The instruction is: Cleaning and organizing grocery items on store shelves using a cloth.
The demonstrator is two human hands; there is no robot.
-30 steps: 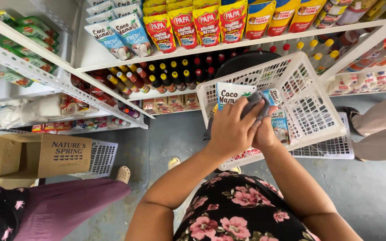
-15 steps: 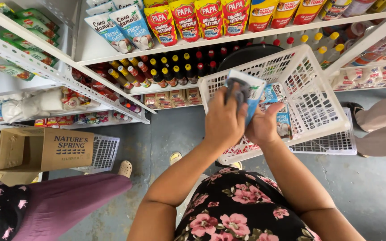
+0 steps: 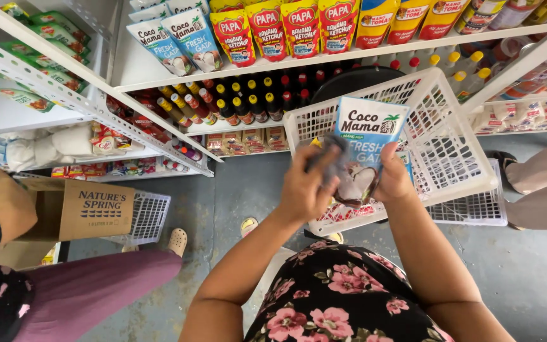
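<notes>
My right hand [image 3: 395, 180] grips a blue and white pouch [image 3: 370, 130] with a coconut picture and holds it upright, its front towards me. My left hand [image 3: 302, 190] presses a dark grey cloth [image 3: 335, 158] against the pouch's lower left side. Both hands are over a white plastic mesh basket [image 3: 451, 126] that rests tilted in front of me and holds more packets, mostly hidden behind my hands.
White shelves [image 3: 159, 79] carry red pouches [image 3: 267, 28], similar blue pouches [image 3: 178, 38] and rows of dark bottles [image 3: 242, 104]. At left, a person in purple trousers [image 3: 90, 291] has a hand on a cardboard box [image 3: 90, 209]. A second white basket [image 3: 150, 215] sits on the grey floor. Another person's legs [image 3: 542, 187] are at right.
The pouch has come up out of the basket and turned to face me. My left hand with the cloth has shifted down its left side.
</notes>
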